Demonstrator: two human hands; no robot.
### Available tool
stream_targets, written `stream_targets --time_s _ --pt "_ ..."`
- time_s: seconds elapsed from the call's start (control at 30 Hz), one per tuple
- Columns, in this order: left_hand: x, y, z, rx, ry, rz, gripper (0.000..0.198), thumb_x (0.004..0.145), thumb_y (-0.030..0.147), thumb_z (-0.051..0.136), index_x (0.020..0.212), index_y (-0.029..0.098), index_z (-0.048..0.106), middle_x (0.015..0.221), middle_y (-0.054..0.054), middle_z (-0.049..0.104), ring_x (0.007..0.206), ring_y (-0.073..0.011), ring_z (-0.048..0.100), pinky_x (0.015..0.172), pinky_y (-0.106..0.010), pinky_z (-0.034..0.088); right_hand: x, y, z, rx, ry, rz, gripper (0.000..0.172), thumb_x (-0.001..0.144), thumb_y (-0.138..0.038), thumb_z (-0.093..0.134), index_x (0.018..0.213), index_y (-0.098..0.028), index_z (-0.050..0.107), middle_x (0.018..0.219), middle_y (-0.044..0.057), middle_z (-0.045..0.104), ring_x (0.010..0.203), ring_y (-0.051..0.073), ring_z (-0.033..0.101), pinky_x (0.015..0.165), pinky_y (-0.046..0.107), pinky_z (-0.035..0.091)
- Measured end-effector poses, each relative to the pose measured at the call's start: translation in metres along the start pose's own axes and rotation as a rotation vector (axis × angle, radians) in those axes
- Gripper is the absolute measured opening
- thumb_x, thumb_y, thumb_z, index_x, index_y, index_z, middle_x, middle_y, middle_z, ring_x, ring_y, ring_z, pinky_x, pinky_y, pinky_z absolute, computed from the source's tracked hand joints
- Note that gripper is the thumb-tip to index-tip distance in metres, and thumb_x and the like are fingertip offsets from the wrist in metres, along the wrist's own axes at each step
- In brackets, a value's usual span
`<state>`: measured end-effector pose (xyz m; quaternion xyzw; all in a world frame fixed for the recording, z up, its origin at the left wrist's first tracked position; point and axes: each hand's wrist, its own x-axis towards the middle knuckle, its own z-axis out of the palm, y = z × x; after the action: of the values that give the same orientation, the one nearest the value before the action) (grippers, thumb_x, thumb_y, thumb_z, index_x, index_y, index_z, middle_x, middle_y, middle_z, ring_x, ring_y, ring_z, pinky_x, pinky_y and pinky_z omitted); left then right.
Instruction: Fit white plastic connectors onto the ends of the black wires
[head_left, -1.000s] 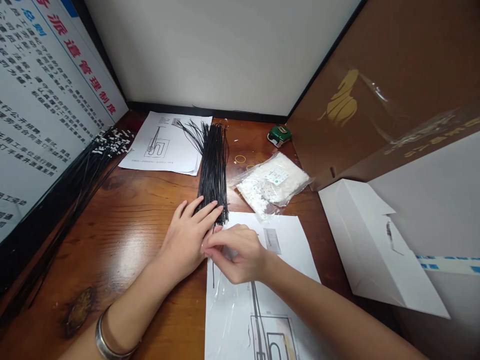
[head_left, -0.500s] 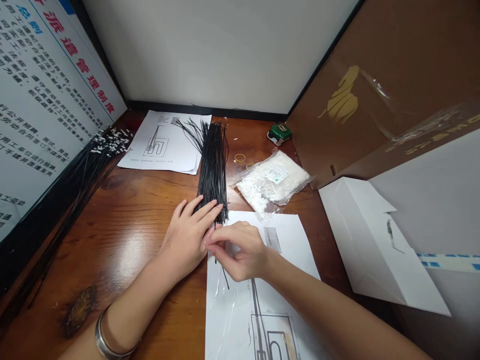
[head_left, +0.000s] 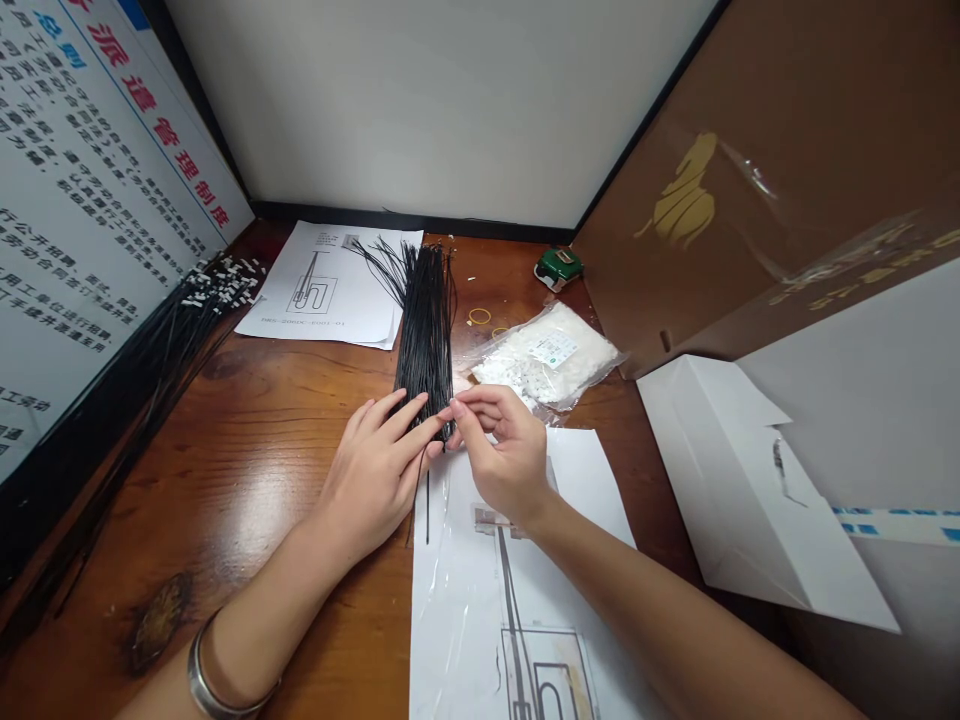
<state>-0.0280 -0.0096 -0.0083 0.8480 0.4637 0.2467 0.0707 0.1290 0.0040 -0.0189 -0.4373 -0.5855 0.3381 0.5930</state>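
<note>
I have the left grip [head_left: 379,460] palm down, fingers spread over the near end of the long bundle of thin black wires [head_left: 424,320] on the glossy brown wooden table [head_left: 300,430]; loose black ends [head_left: 427,505] poke out below its thumb. My right grip [head_left: 508,450] curls in, thumb and forefinger bent together at the bundle's near right edge; I cannot tell whether either one pinches a strand. Between them they partly hide that end. A clear plastic bag of small white pieces [head_left: 540,355] lies just beyond the right grip, a green rounded tape measure [head_left: 559,267] behind it, and a white printed paper sheet [head_left: 457,620] underneath
</note>
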Motion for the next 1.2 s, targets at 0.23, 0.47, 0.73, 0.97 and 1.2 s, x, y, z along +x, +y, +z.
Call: stream_targets --time_s 0.23,0.47,0.73,0.97,1.2 --pt "-0.001 0.002 -0.004 -0.098 0.064 0.104 0.032 0.094 0.022 0.048 0.122 0.02 0.063 0.136 -0.01 0.057 0.128 -0.0253 0.046 0.105 -0.049 0.042 0.001 0.002 -0.001 0.092 -0.04 0.116 0.01 0.086 -0.027 0.061 0.089 -0.018 0.057 0.084 0.007 0.074 0.065 0.014 0.07 0.049 0.022 0.055" --pt "0.0 0.006 -0.008 -0.152 0.053 0.097 0.041 0.088 0.025 0.056 0.127 0.017 0.055 0.14 -0.011 0.053 0.13 -0.0271 0.044 0.107 -0.049 0.04 0.007 -0.003 -0.002 0.132 0.006 0.221 0.012 0.086 -0.03 0.062 0.087 -0.02 0.056 0.066 0.0 0.069 0.056 0.012 0.065 0.052 0.024 0.055" --pt "0.0 0.002 -0.009 0.034 -0.081 -0.012 0.04 0.084 0.024 0.056 0.124 0.015 0.055 0.14 -0.01 0.054 0.132 -0.0306 0.042 0.113 -0.057 0.025 0.01 -0.002 -0.003 0.159 0.066 0.27 0.016 0.083 -0.033 0.064 0.086 -0.02 0.055 0.061 -0.001 0.066 0.049 0.012 0.061 0.044 0.023 0.047" --pt "0.0 0.002 -0.003 0.13 -0.068 -0.061 0.04 0.089 0.033 0.053 0.125 0.016 0.058 0.138 -0.009 0.056 0.131 -0.0318 0.043 0.113 -0.059 0.025 0.009 -0.004 -0.002 0.156 0.02 0.273 0.017 0.084 -0.034 0.063 0.085 -0.02 0.054 0.059 -0.002 0.065 0.049 0.011 0.06 0.044 0.022 0.046" --pt "0.0 0.002 -0.002 0.118 -0.066 -0.072 0.041 0.09 0.029 0.052 0.129 0.019 0.056 0.139 -0.007 0.055 0.132 -0.0313 0.043 0.111 -0.058 0.028 0.008 -0.002 -0.002 0.169 -0.036 0.262 0.013 0.083 -0.03 0.063 0.083 -0.019 0.056 0.058 -0.002 0.064 0.047 0.01 0.059 0.044 0.021 0.047"
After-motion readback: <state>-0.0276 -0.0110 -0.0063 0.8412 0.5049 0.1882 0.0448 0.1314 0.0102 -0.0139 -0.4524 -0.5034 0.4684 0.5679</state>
